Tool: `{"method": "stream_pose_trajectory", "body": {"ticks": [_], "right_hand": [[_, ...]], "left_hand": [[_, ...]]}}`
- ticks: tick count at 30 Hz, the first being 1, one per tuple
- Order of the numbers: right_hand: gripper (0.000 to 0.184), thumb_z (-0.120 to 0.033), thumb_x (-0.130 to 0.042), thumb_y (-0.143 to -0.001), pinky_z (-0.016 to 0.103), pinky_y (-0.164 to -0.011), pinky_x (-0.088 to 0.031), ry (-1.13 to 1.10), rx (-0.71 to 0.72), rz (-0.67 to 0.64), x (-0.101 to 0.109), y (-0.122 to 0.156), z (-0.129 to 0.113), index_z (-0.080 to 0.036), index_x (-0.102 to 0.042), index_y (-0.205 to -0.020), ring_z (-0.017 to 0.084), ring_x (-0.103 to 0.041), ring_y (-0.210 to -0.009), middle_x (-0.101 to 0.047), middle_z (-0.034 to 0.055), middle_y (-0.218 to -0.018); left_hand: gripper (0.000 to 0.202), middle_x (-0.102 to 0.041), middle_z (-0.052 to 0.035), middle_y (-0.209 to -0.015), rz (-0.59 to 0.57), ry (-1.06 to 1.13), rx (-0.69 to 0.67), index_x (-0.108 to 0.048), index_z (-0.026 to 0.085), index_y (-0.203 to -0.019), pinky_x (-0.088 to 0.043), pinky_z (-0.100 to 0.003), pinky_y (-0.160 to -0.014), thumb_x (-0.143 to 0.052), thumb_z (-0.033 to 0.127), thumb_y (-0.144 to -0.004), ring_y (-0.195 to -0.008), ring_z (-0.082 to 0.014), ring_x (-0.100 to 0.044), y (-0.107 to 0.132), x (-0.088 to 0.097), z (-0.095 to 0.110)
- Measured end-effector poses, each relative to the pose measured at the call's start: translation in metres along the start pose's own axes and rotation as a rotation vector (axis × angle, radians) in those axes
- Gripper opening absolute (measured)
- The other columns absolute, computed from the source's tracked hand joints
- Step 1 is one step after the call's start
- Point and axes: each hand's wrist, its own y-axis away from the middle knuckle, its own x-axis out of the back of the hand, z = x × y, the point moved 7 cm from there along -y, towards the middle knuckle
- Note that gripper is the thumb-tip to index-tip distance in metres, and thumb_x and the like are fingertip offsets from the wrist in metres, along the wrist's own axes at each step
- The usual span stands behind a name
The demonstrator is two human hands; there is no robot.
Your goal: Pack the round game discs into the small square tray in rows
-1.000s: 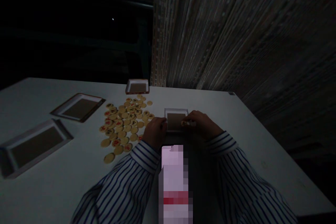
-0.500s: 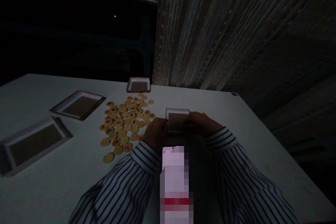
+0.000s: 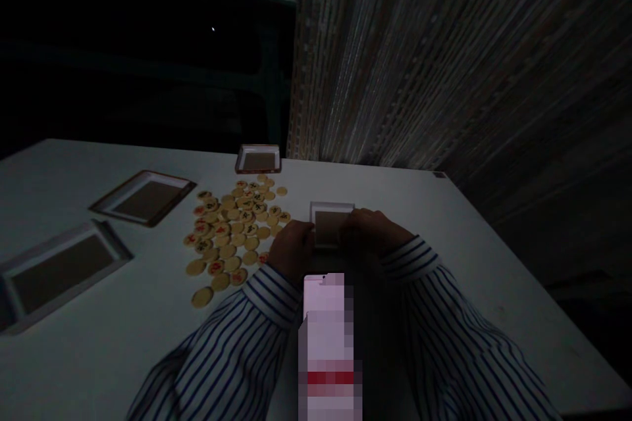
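Note:
A small shallow box half [image 3: 326,229], pale-walled with a brown inside, stands in front of me. My left hand [image 3: 293,247] is closed on its left edge, and my right hand [image 3: 378,231] grips its right side with curled fingers. The dim light hides most of the fingertips. Just left of my left hand lies a loose heap of round wooden Chinese chess pieces [image 3: 228,251], some marked with red or black characters, others showing plain faces. Below my hands is a lit phone [image 3: 323,302], its screen partly pixelated.
On the white table [image 3: 162,355] more open box halves lie about: one at the left edge [image 3: 64,270], one behind it [image 3: 145,197], one at the far edge [image 3: 258,159]. A string curtain [image 3: 375,66] hangs beyond the table at the right. The background is dark.
The whole view has shifted very slightly. Both hands keep their places on the small box half, and the chess pieces lie as before.

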Motion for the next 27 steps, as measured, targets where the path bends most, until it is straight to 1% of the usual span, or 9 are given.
{"method": "stream_pose_trajectory", "body": {"ticks": [6, 11, 14, 16, 19, 25, 27], "right_hand": [[0.026, -0.04, -0.057, -0.075, 0.03, -0.073, -0.042, 0.042, -0.023, -0.067, -0.003, 0.001, 0.001, -0.027, -0.07, -0.093, 0.022, -0.059, -0.093, -0.066, 0.0059, -0.1], [0.028, -0.042, -0.058, -0.075, 0.03, -0.071, -0.041, 0.012, 0.014, -0.029, -0.001, 0.001, 0.006, -0.026, -0.069, -0.094, 0.021, -0.058, -0.092, -0.065, 0.0059, -0.099], [0.028, -0.036, -0.059, -0.075, 0.029, -0.072, -0.04, -0.005, 0.029, 0.003, 0.001, 0.002, 0.008, -0.027, -0.068, -0.099, 0.02, -0.058, -0.091, -0.064, 0.0055, -0.1], [0.025, -0.032, -0.058, -0.075, 0.028, -0.071, -0.04, -0.01, 0.045, -0.001, 0.001, 0.002, 0.005, -0.028, -0.069, -0.098, 0.019, -0.058, -0.09, -0.065, 0.0045, -0.1], [0.021, -0.031, -0.056, -0.076, 0.029, -0.069, -0.039, 0.01, 0.049, -0.026, 0.001, 0.002, 0.001, -0.028, -0.07, -0.092, 0.019, -0.058, -0.088, -0.066, 0.004, -0.096], [0.021, -0.029, -0.055, -0.076, 0.029, -0.068, -0.039, 0.038, 0.02, -0.08, 0.001, 0.001, -0.003, -0.026, -0.071, -0.089, 0.02, -0.059, -0.087, -0.067, 0.0053, -0.096], [0.022, -0.03, -0.054, -0.076, 0.029, -0.068, -0.039, 0.039, 0.013, -0.074, 0.001, 0.001, -0.003, -0.025, -0.071, -0.089, 0.02, -0.059, -0.086, -0.067, 0.0058, -0.096]], "left_hand": [[0.023, -0.068, -0.0076, -0.094, 0.003, 0.005, 0.008, -0.066, 0.016, -0.095, -0.05, -0.031, -0.08, -0.05, 0.014, -0.078, -0.088, -0.0183, -0.063, 0.0, 0.0, 0.0], [0.024, -0.068, -0.0085, -0.094, 0.006, -0.004, 0.029, -0.066, 0.014, -0.096, -0.049, -0.031, -0.08, -0.05, 0.015, -0.079, -0.088, -0.0181, -0.063, 0.001, 0.0, 0.0], [0.023, -0.068, -0.0082, -0.094, 0.007, -0.01, 0.017, -0.066, 0.014, -0.096, -0.05, -0.031, -0.079, -0.051, 0.016, -0.079, -0.087, -0.0179, -0.063, 0.001, -0.001, -0.001], [0.023, -0.068, -0.0079, -0.093, 0.02, -0.011, 0.003, -0.066, 0.015, -0.096, -0.05, -0.031, -0.078, -0.051, 0.016, -0.078, -0.086, -0.0178, -0.063, 0.001, -0.001, -0.001], [0.022, -0.069, -0.0071, -0.091, 0.044, -0.011, -0.019, -0.066, 0.016, -0.094, -0.051, -0.032, -0.078, -0.051, 0.016, -0.078, -0.085, -0.0176, -0.063, 0.001, 0.0, -0.001], [0.023, -0.069, -0.0096, -0.093, 0.029, 0.005, -0.007, -0.066, 0.013, -0.095, -0.051, -0.033, -0.079, -0.051, 0.016, -0.078, -0.086, -0.0192, -0.064, 0.001, -0.001, -0.001], [0.024, -0.069, -0.0096, -0.094, 0.024, 0.013, 0.0, -0.067, 0.013, -0.095, -0.05, -0.033, -0.08, -0.051, 0.015, -0.078, -0.088, -0.0194, -0.063, 0.001, -0.001, -0.001]]}}
